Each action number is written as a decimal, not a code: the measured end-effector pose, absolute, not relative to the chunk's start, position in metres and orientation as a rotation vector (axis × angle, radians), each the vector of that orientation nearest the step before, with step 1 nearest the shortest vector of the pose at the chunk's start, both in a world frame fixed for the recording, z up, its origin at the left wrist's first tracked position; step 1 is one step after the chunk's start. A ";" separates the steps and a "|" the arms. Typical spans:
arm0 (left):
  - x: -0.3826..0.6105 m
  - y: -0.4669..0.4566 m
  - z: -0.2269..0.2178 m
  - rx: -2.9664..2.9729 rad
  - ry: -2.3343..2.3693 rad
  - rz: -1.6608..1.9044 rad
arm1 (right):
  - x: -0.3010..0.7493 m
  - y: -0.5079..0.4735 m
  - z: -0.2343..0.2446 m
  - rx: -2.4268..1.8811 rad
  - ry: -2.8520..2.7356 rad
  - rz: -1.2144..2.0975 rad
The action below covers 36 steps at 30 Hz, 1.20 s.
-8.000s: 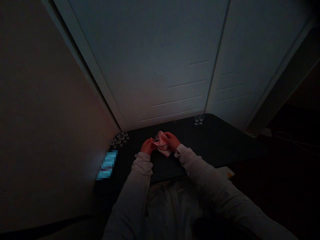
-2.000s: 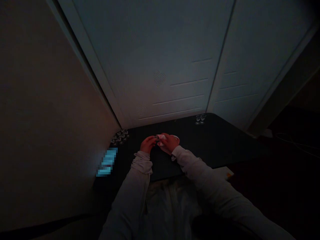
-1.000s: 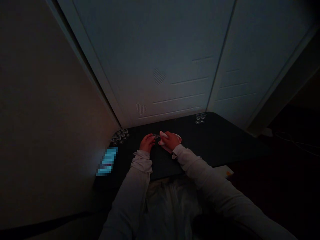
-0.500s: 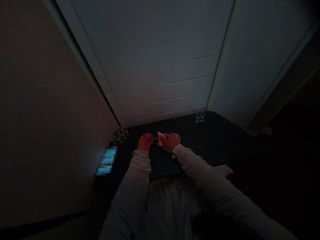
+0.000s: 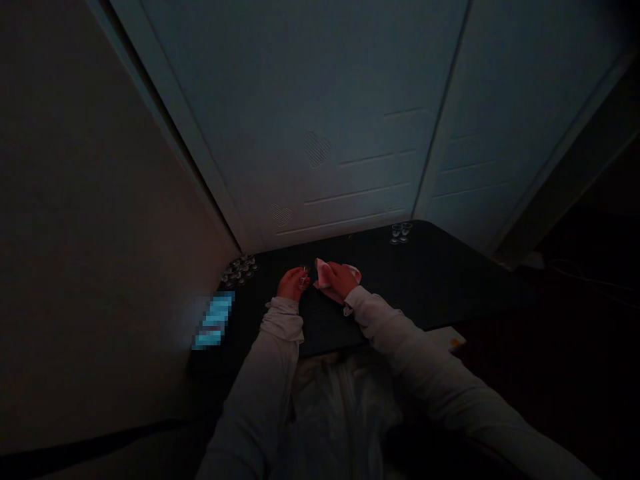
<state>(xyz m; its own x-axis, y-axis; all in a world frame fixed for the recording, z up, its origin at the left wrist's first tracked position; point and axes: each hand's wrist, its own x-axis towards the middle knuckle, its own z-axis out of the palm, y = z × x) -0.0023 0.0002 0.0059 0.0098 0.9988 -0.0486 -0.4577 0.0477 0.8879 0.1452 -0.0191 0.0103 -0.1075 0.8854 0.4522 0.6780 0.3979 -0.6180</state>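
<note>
Over the black table [image 5: 425, 290], my left hand [image 5: 290, 283] grips a small stemmed glass [image 5: 304, 276], which looks clear and is partly hidden by the fingers. Just to its right, my right hand [image 5: 341, 280] is closed on a pink cloth [image 5: 323, 273], part of which sticks out on both sides of the hand. A small gap separates the cloth from the glass. Two small stemmed glasses [image 5: 400, 233] stand upright near the table's back edge on the right. Several more small glasses [image 5: 239, 270] are crowded together at the back left corner.
A lit screen [image 5: 214, 321], blurred into blocks, leans at the table's left end by the side wall [image 5: 100, 267]. Pale panels [image 5: 300, 87] with embossed hearts rise behind the table. A whitish flat object [image 5: 447, 339] juts out by the front edge. The room is dim.
The glass in my left hand has turned from lying sideways toward the cloth to a more upright tilt. My right hand with the cloth has barely shifted.
</note>
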 end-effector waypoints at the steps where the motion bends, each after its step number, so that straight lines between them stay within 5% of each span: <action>1: -0.002 0.001 0.005 0.817 0.865 1.354 | 0.145 -0.019 0.010 -1.339 -1.848 0.320; 18: -0.001 -0.001 -0.002 1.112 0.901 1.180 | 0.144 -0.022 0.010 -1.157 -1.931 0.428; 36: 0.005 -0.014 0.011 1.029 0.912 1.083 | 0.143 -0.019 0.016 -1.511 -1.676 0.340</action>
<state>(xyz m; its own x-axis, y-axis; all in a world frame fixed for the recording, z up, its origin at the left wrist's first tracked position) 0.0049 -0.0139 0.0111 0.2290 0.9698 -0.0843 -0.2475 0.1417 0.9585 0.1435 -0.0194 0.0159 0.0718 0.9165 0.3935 0.6910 0.2388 -0.6823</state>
